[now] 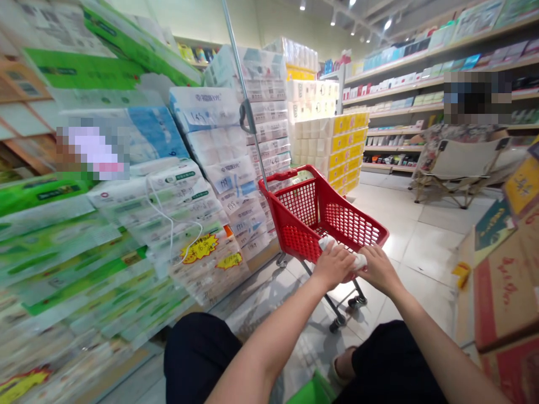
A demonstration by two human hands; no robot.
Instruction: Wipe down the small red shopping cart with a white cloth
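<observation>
A small red shopping cart (290,238) stands before me, its latticed basket open at the top. My left hand (336,265) is closed over the basket's near rim, with a crumpled white cloth (327,242) under its fingers. Beside it, my right hand (378,267) is curled at the same rim, its fingers against the other end of the cloth. Whether the white piece is fabric or paper I cannot tell. The palms and the rim beneath them are hidden. A metal pole (238,62) with a grey clip rises from the cart's far left corner.
Stacked tissue packs (197,196) line the left side, with a white cable (172,230) hanging over them. Yellow-sided packs (348,148) stand behind the cart. A folding chair (469,160) is at the right rear, and cardboard boxes (505,292) are close on the right. Stocked shelves (396,101) run behind.
</observation>
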